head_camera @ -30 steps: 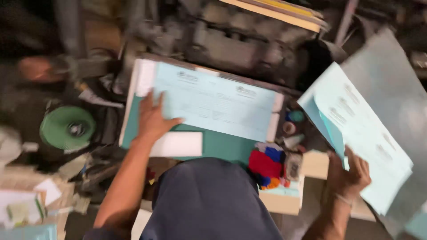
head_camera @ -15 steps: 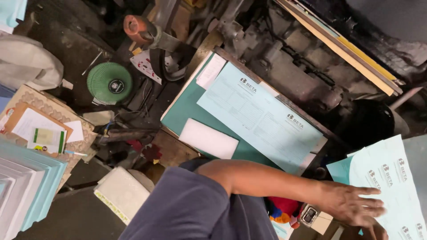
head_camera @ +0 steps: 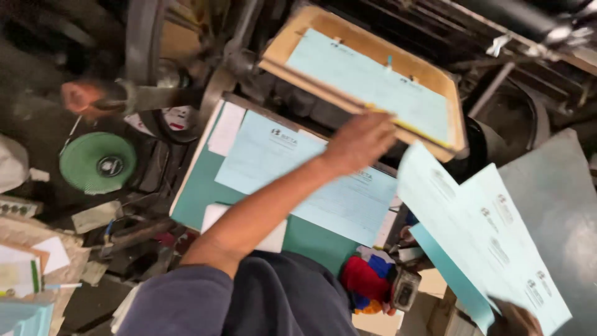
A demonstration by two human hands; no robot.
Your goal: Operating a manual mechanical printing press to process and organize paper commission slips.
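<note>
My left hand [head_camera: 360,140] reaches up to the lower edge of a tilted wooden board [head_camera: 292,46] on a dark machine. A light blue printed sheet [head_camera: 373,81] lies on that board, and the blurred fingers sit at its edge. Under my forearm a second light blue sheet [head_camera: 273,155] lies on a green feed table [head_camera: 199,199]. At the bottom right, my right hand [head_camera: 513,318] holds a fan of light blue printed sheets [head_camera: 491,230]; the frame edge cuts off part of the hand.
A green disc [head_camera: 98,162] lies left of the table, amid dark machine parts and a flywheel [head_camera: 143,37]. A red and blue cloth [head_camera: 367,277] sits by my lap. A grey plate [head_camera: 559,186] lies at the right. Paper stacks [head_camera: 25,274] fill the lower left.
My left arm has swung from the sheets at the right up to the wooden board. The board with its sheet has come into view. My right hand keeps its sheets.
</note>
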